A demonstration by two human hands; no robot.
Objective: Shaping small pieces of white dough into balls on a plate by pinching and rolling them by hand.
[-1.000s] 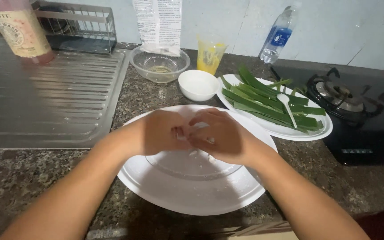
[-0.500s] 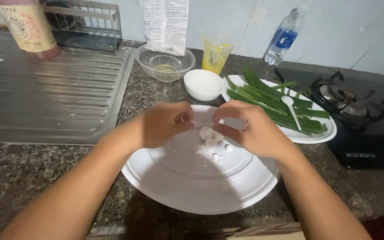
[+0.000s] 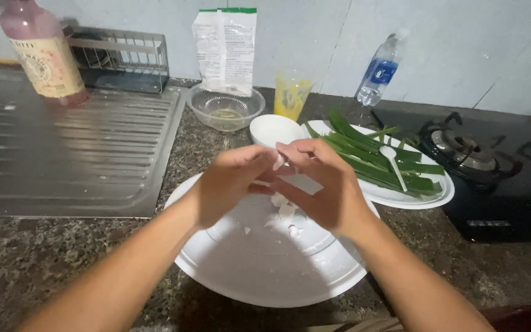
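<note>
My left hand (image 3: 232, 184) and my right hand (image 3: 324, 184) meet above a large white plate (image 3: 265, 270) on the counter. Their fingertips pinch a small white piece (image 3: 279, 161) between them. Small white lumps (image 3: 284, 212) lie on the plate just below the hands. Behind the hands stands a small white bowl (image 3: 273, 129).
A white plate with long green leaves (image 3: 370, 157) and a white spoon (image 3: 393, 163) is at the right. A glass bowl (image 3: 225, 107), yellow cup (image 3: 290, 95), white packet (image 3: 225, 49) and water bottle (image 3: 379, 74) stand at the back. Steel drainboard (image 3: 69, 154) left, gas stove (image 3: 493, 166) right.
The hands have risen a little over the plate and drawn closer together. More white lumps now lie on the plate beneath them.
</note>
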